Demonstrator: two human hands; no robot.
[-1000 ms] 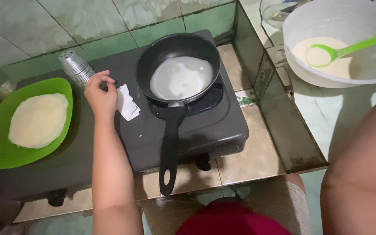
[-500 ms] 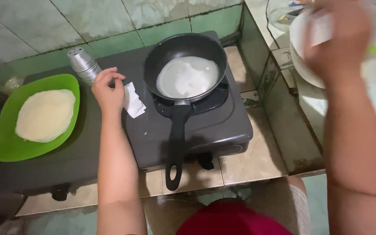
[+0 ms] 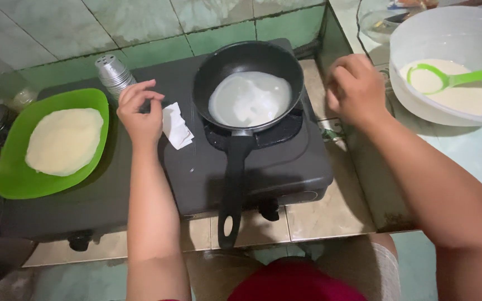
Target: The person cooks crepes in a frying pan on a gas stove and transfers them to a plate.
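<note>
My left hand hovers over the dark stove, fingers curled loosely, holding nothing; a folded white paper lies just beside it at 3 o'clock and a metal shaker at 11. My right hand hangs loosely curled and empty between the black frying pan with its thin white batter at 9 o'clock and the white bowl with green ladle at 3. A green plate with a flat crepe sits far left.
</note>
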